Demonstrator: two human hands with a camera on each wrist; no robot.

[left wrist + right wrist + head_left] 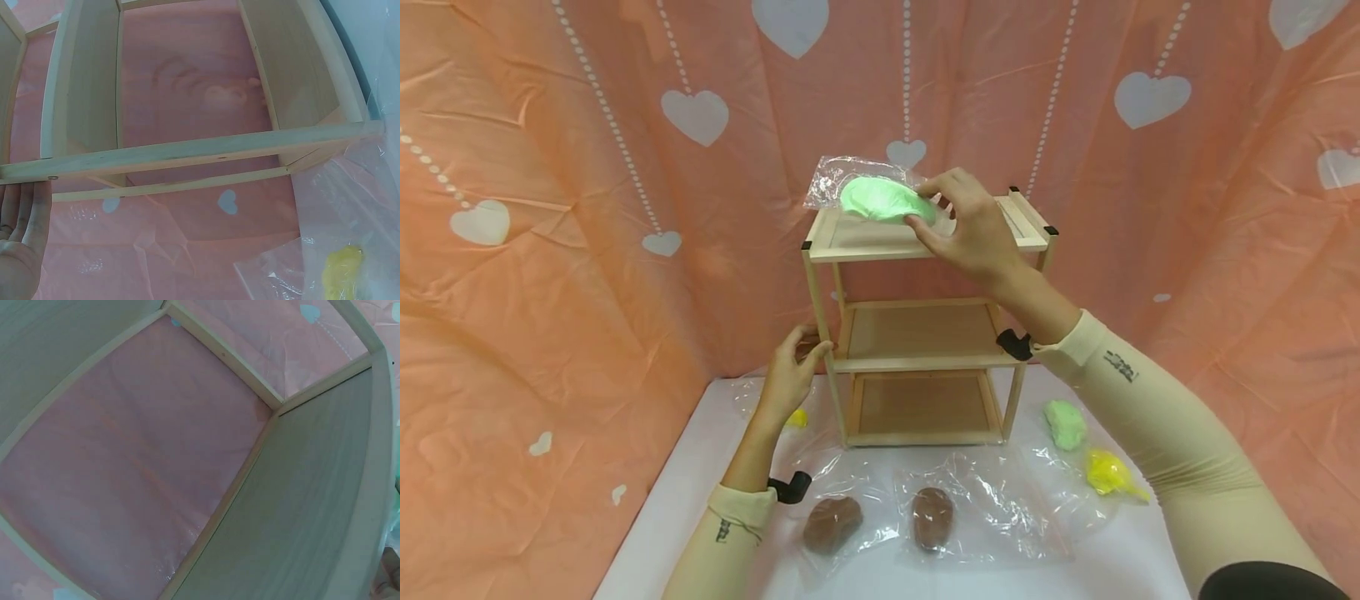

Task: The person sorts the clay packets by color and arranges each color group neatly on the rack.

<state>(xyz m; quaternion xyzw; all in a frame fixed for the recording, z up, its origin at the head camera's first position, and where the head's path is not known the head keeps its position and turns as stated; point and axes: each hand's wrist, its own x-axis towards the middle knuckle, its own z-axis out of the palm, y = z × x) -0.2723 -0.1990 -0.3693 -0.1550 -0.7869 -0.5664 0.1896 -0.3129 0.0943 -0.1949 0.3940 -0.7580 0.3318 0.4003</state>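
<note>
The right hand (973, 221) pinches with thumb and fingers the right end of a clear plastic bag (827, 179), and the pale green lump (880, 198) inside it is over the top board (857, 239) of the wooden rack (917, 362), closer to the left edge; whether it touches the board, one cannot tell. The left hand (788, 367) grips the left front post (817, 292) at the middle board. For doing this step well, the person should probably hold the post firmly without pushing, because the rack looks light, and support the bag gently, since the lump seems soft and may take the shape of the fingers. The left wrist view shows the outer side of this post, with small screw heads, and a yellow lump (342, 272) in its bag, which the left arm partly covers in the head view. The right wrist view looks mostly between the boards; only the head view shows two brown lumps (832, 525) (932, 518) near the tabletop's front edge
</note>
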